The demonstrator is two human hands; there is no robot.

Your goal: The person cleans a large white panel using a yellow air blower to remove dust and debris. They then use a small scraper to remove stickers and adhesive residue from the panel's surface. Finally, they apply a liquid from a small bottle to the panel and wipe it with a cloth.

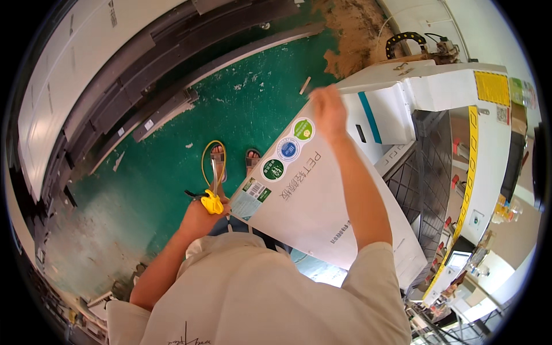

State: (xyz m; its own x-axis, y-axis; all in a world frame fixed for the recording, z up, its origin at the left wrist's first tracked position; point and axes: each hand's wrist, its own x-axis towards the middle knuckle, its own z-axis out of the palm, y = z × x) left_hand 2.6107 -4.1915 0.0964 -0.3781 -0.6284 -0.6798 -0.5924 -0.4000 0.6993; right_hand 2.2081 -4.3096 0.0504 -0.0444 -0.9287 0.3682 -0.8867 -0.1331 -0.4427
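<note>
In front of my body a large pale panel (pixel 322 198) lies at a slant, with round stickers and a label along its left edge. My left hand (pixel 198 221) is closed around a yellow air blow gun (pixel 212 202), close to the panel's near left corner. A thin yellow hose (pixel 225 155) loops beyond the gun, above my feet. My right arm reaches across the panel. My right hand (pixel 329 112) is at the panel's far end, its fingers smeared by motion, so its grip on the edge cannot be made out.
To the right stands a white machine (pixel 440 86) with a dark slatted bed (pixel 422 172) and a yellow-marked rail (pixel 468 172). Stacked dark and white boards (pixel 132 75) line the left. Sawdust (pixel 359 29) covers the floor at the back. A small wood strip (pixel 305 85) lies on the green floor.
</note>
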